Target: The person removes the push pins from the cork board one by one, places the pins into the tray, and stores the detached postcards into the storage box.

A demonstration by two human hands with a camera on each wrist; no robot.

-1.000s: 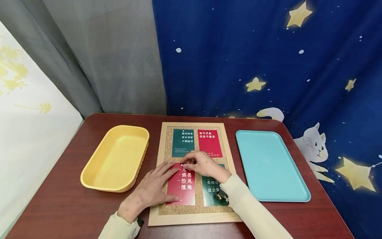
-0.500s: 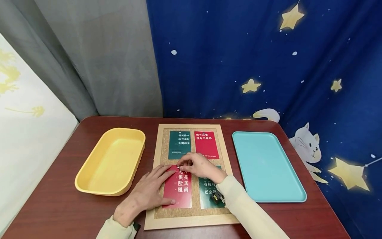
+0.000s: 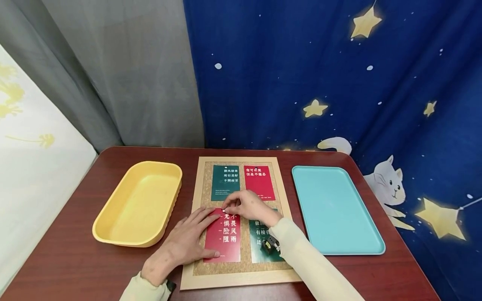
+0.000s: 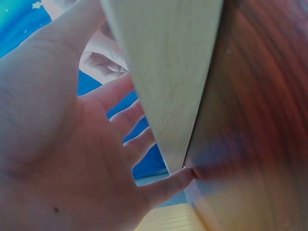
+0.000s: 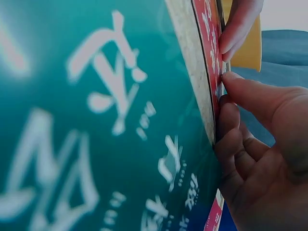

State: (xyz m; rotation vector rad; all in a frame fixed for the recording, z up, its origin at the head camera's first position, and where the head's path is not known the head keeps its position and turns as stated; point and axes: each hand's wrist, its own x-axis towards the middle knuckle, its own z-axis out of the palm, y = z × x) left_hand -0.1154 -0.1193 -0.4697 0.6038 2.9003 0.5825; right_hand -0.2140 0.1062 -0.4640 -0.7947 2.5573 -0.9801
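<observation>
A framed cork board lies on the table, bearing red and green cards with white Chinese characters. My left hand lies with spread fingers on the left part of the lower-left red card, its thumb near the lower edge. At the top of that card, my right hand pinches a small white-headed push pin between thumb and index finger. Under my right wrist is the lower-right green card, partly hidden by the sleeve. In the right wrist view, the thumb and fingertips meet close against the red card's surface.
Higher on the board, a green card and another red card each have a pin at the top. A yellow tub stands to the left, a light blue tray to the right. Curtains hang behind the table.
The head view has shifted slightly, so the whole scene sits a little further left and lower. Both hands keep their places on the red card, with the right fingers still at the pin.
</observation>
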